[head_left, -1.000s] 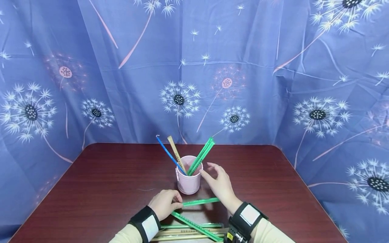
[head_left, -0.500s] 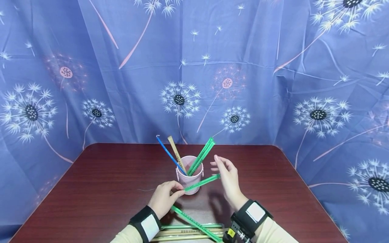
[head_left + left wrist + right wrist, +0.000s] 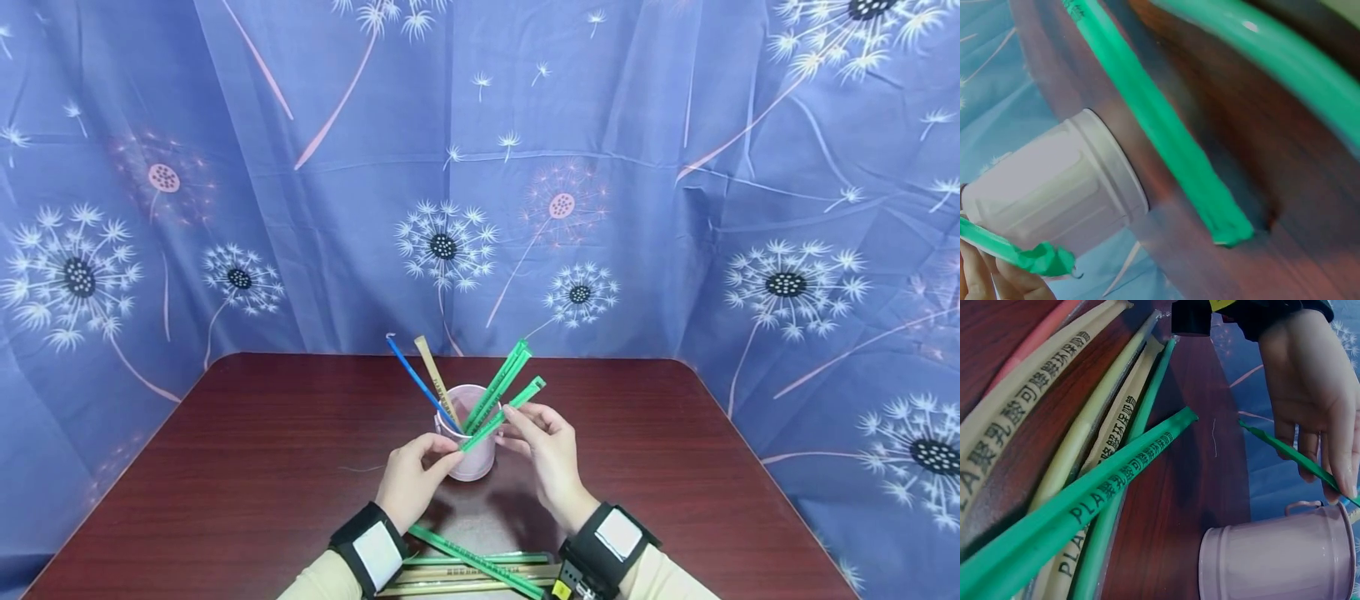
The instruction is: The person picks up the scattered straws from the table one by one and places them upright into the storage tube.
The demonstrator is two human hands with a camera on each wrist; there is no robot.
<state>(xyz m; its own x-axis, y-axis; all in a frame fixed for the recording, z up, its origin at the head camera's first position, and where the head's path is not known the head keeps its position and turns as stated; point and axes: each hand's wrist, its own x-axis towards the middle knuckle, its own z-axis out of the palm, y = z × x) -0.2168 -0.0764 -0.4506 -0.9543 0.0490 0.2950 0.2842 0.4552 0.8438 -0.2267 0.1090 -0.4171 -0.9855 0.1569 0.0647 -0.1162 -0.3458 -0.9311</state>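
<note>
In the head view a green paper-wrapped straw (image 3: 485, 431) slants up to the right across the front rim of a pink bucket (image 3: 474, 462). My left hand (image 3: 416, 475) pinches it close to the lower end, thumb against fingers. A short green tip (image 3: 1266, 437) sticks out past those fingers in the right wrist view. Higher up, my right hand (image 3: 543, 454) grips the same straw by thumb and fingertips, right of the bucket. Inside the bucket stand green straws (image 3: 501, 379), a tan straw (image 3: 433, 375) and a blue straw (image 3: 416, 379).
Loose wrapped straws lie along the near table edge: one green straw (image 3: 480, 560) crosses over tan straws (image 3: 435, 574). A red straw (image 3: 1032, 344) shows in the right wrist view. The dark red table (image 3: 262, 467) backs onto a blue dandelion-print curtain (image 3: 337, 250).
The held straw has risen from near the tabletop and tilted up toward the bucket rim. My left hand has lifted with it. My right hand has come in from the bucket's right to take hold.
</note>
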